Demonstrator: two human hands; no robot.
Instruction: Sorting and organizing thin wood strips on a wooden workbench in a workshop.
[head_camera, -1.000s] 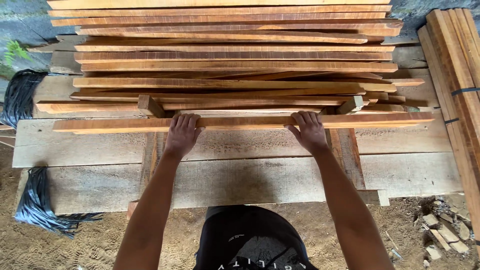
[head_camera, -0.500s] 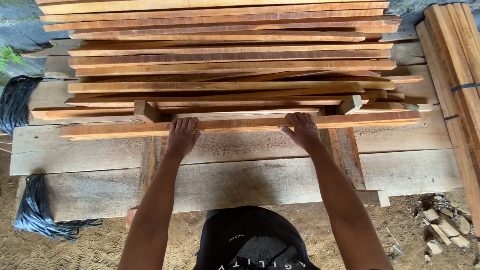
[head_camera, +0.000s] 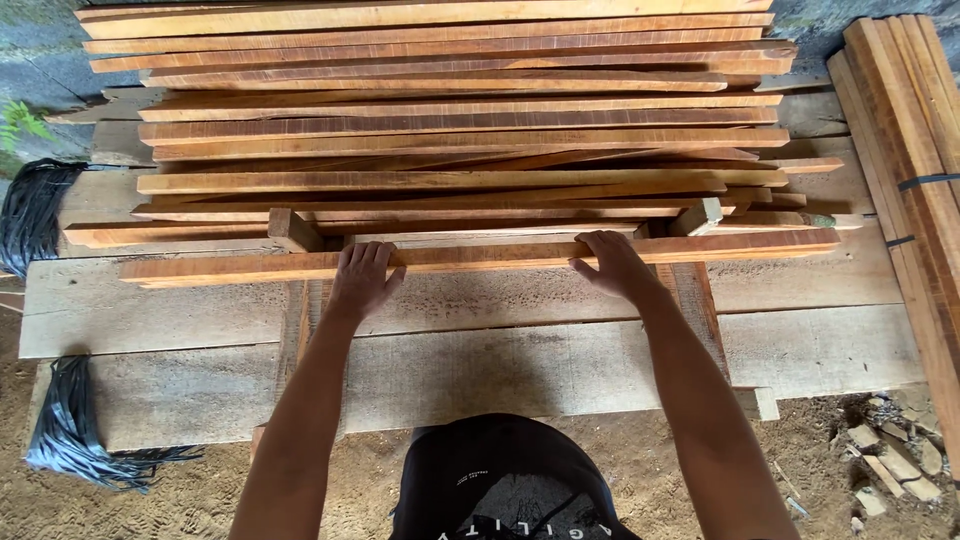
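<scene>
A long, thin wooden slat (head_camera: 480, 257) lies crosswise at the near edge of a stack of similar slats (head_camera: 450, 120). Both of my hands rest on top of it with the fingers curled over its far edge. My left hand (head_camera: 362, 280) grips it left of the middle and my right hand (head_camera: 612, 265) right of the middle. The slat sits on two wooden supports (head_camera: 293, 232) that stand on a bench of broad pale planks (head_camera: 500, 360).
A strapped bundle of slats (head_camera: 915, 150) lies lengthwise at the right. Black strap bundles hang at the left, one high (head_camera: 35, 210) and one low (head_camera: 70, 430). Stone rubble (head_camera: 890, 460) lies on the sandy ground at the lower right.
Both hands stay on the slat, which has shifted slightly to the left against the stack. The view has tilted a little, so the stack sits lower in frame.
</scene>
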